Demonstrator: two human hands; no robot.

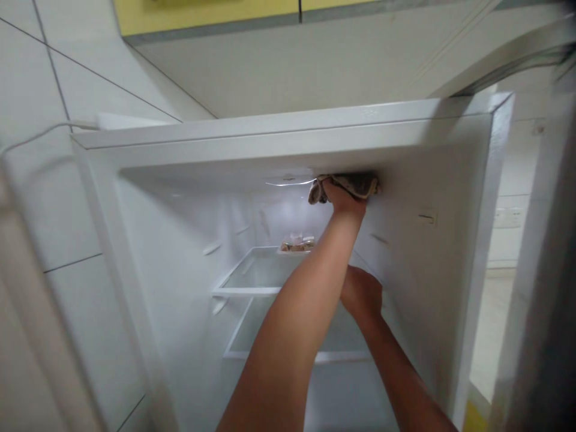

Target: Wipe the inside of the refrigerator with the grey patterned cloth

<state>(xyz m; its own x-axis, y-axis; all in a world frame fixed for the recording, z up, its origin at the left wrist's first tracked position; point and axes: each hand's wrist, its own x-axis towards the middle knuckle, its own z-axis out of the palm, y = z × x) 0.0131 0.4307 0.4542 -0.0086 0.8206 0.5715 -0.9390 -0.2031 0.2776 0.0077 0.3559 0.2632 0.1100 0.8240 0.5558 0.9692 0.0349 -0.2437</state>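
Note:
My left hand reaches deep into an open refrigerator, closed on a bunched, dark-patterned cloth. The cloth is pressed against the refrigerator's inner ceiling, right of a small clear light cover. Lower down, my right hand is curled at about the height of the front edge of the upper glass shelf. My left forearm hides its fingers, so whether they grip the shelf cannot be made out.
A small clear-wrapped package sits at the back of the upper shelf. Below is a second glass shelf. The refrigerator's side wall stands close on the right. Yellow cabinets hang overhead.

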